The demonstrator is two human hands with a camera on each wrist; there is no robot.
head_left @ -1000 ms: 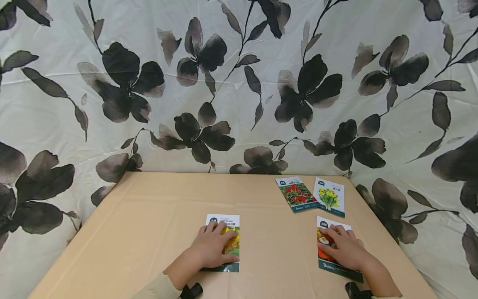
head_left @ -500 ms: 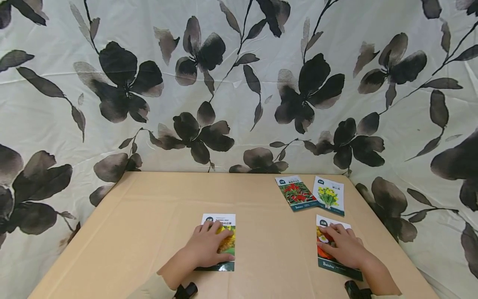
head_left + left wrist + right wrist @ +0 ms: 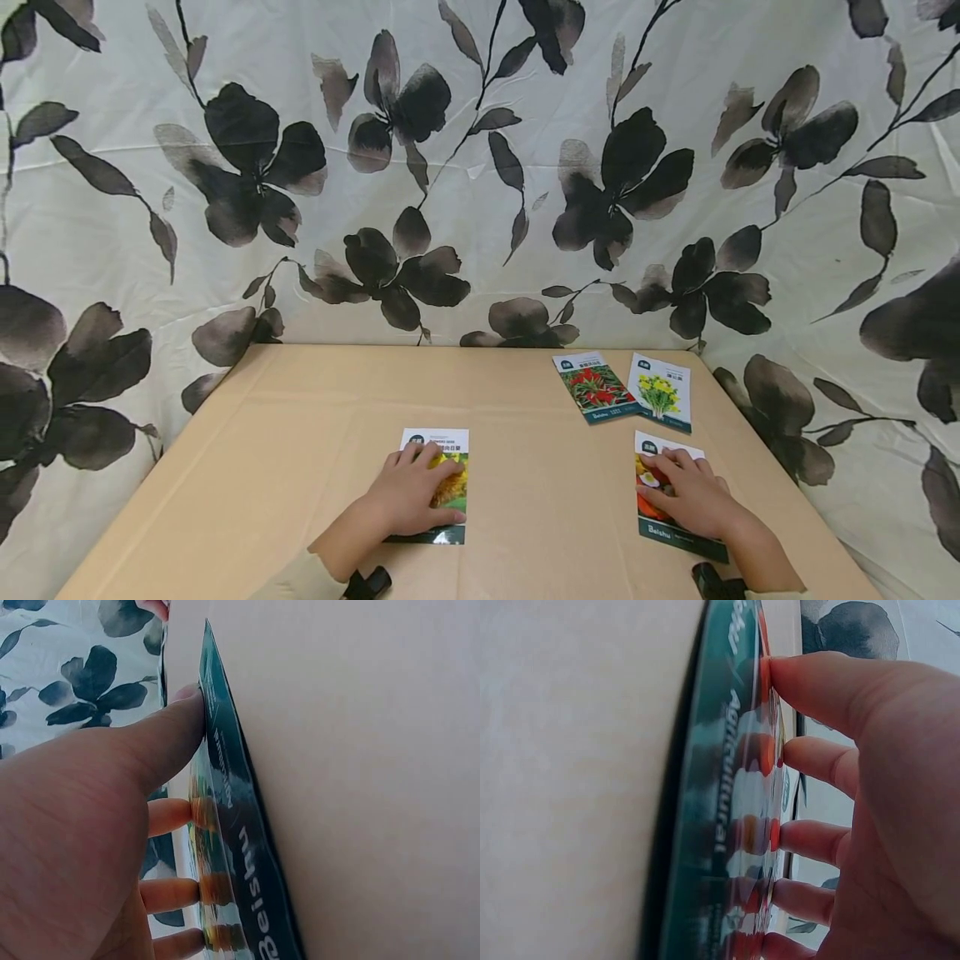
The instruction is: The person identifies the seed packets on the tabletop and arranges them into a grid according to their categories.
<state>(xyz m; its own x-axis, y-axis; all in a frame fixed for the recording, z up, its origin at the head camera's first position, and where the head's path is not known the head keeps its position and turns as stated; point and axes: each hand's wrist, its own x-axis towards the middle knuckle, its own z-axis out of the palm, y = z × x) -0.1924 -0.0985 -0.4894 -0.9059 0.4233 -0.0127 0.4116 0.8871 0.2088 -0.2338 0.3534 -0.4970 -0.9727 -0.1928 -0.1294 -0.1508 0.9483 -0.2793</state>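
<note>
In the head view my left hand (image 3: 405, 502) rests on a packet with yellow flowers (image 3: 452, 497), which looks like a seed packet and lies flat on the table. The left wrist view shows thumb and fingertips touching its glossy face, with the dark green "Beishu" band (image 3: 244, 847) towards the camera. My right hand (image 3: 693, 498) lies with spread fingers on a packet with a red picture (image 3: 657, 532) at the table's right. In the right wrist view several fingertips press on that packet (image 3: 712, 787). Each hand hides part of its packet.
Beyond the right hand lie a packet with red flowers (image 3: 596, 388) and one with yellow flowers on white (image 3: 660, 393), the first slightly overlapping the second. The tan table (image 3: 315, 408) ends against a hanging floral cloth (image 3: 510, 200).
My left hand has slid its packet a little to the left across the table, still resting on it. The right hand and the other packets stay where they were.
</note>
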